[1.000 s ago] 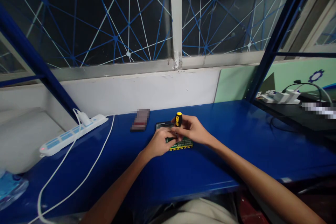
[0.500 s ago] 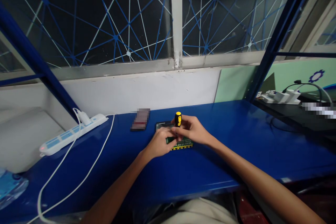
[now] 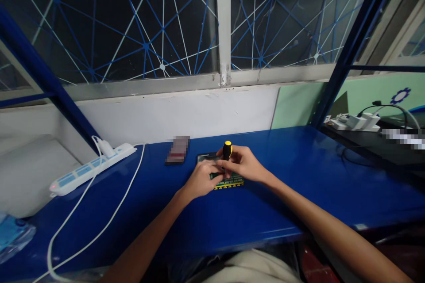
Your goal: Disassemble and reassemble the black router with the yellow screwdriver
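Note:
A small green circuit board [image 3: 232,181] with a yellow-striped front edge lies on the blue table [image 3: 299,177]. My right hand [image 3: 245,163] grips a short screwdriver [image 3: 227,149] with a black and yellow handle, held upright over the board. My left hand [image 3: 201,179] presses on the board's left side, fingers next to the screwdriver's shaft. The tip is hidden behind my fingers. A dark flat device [image 3: 206,158] lies just behind the board.
A white power strip [image 3: 89,169] with a plugged charger and a long white cable [image 3: 83,225] lies at the left. A blurred small object [image 3: 178,150] sits behind my hands. More chargers [image 3: 358,121] rest on a black surface at the right. A wall and window stand behind.
The screwdriver handle has shifted slightly between frames, its top leaning a little to the right now. Both hands stay in place on the board.

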Available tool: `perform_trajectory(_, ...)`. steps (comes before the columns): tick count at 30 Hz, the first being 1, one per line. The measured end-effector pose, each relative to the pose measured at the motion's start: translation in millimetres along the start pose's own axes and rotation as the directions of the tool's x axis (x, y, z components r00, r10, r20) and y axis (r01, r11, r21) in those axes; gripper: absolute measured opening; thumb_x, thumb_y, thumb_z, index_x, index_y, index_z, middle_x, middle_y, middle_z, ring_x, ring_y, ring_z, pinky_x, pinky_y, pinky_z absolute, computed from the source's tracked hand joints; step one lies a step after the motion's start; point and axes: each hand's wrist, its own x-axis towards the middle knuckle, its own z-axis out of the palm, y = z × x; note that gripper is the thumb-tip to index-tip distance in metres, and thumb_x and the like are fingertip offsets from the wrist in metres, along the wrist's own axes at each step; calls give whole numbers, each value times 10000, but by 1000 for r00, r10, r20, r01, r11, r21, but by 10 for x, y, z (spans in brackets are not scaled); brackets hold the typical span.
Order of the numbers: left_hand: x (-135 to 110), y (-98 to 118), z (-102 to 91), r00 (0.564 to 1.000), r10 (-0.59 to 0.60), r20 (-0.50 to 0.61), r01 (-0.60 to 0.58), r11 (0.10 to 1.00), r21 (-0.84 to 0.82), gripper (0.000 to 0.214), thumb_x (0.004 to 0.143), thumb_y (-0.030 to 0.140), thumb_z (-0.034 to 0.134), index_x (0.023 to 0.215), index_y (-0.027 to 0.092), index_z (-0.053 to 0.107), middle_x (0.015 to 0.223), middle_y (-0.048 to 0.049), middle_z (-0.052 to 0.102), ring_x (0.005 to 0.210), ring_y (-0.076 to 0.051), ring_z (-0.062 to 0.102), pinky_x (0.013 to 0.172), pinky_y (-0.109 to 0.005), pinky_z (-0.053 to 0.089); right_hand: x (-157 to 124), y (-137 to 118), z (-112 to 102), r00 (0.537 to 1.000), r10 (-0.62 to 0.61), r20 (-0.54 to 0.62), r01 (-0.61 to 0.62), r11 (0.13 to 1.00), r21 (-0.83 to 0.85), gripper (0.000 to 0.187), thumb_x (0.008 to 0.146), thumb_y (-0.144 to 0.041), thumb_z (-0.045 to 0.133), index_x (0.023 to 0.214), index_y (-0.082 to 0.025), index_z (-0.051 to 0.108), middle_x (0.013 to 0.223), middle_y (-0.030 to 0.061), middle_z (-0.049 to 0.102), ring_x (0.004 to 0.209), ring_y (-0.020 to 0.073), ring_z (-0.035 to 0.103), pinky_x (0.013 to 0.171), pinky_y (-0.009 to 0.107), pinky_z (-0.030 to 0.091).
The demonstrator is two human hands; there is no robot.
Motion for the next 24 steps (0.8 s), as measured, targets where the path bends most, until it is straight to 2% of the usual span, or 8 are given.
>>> perform_trajectory(6, 1, -13, 6, 1000, -4, -17, 4, 1000, -3, 109, 794, 121, 669, 767, 200, 738, 805, -9, 739, 795, -172, 685, 794, -280, 496, -8, -11, 1, 1000, 1, 15, 0, 1000, -15, 340, 822, -430, 650, 1005, -149, 596, 591, 6, 636, 539, 168, 638, 545, 296, 485)
perform_trajectory(16, -4, 43, -14, 997, 15, 73, -15, 1000, -13, 197, 813, 72, 570, 827, 190, 727, 850, -25, 727, 836, -173, 675, 807, -281, 507, -7, -16, 6, 1000, 6, 28, -6, 1000, 29, 313, 827, -437, 643, 970, -163, 592, 593, 0, 626, 531, 168, 640, 540, 304, 497)
perform_trajectory(24, -3, 17, -3, 999, -12, 39, 12, 1000, -1, 175, 821, 104, 594, 831, 207, 735, 868, -18, 731, 864, -180, 670, 846, -290, 499, -8, -12, 1, 1000, 6, 7, -6, 1000, 12, 301, 814, -402, 660, 976, -157, 596, 595, -3, 629, 530, 160, 638, 538, 291, 487)
